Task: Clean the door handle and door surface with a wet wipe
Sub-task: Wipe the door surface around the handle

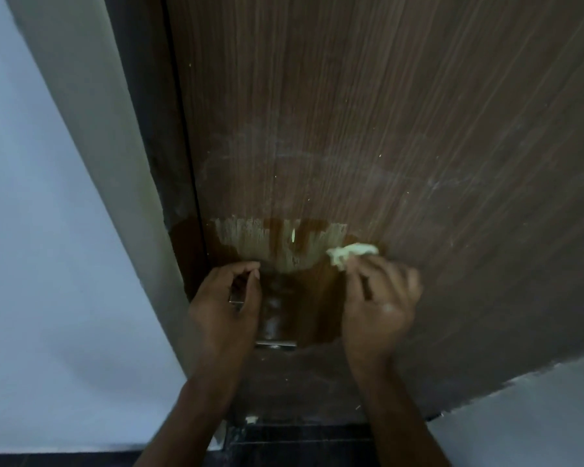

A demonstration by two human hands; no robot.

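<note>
Pinched in the curled fingers of the right hand (380, 298), a crumpled pale wet wipe (351, 252) sticks out past the fingertips and presses against the brown wood-grain door (385, 112), just right of a pale scuffed patch (250, 241) on the surface. Around that patch the wood looks darker and damp, and the dark stain (321, 298) runs down between the two hands. The right hand itself is blurred. To its left, the left hand (228, 298) curls round the metal door handle (236, 299), whose silvery end shows between thumb and fingers; the dark plate (273, 315) of the handle sits just beside that hand, with a bright metal edge at its foot. Left of the door stands a light door frame (91, 129), then a pale wall (31, 264). Dark floor (300, 439) lies below.
</note>
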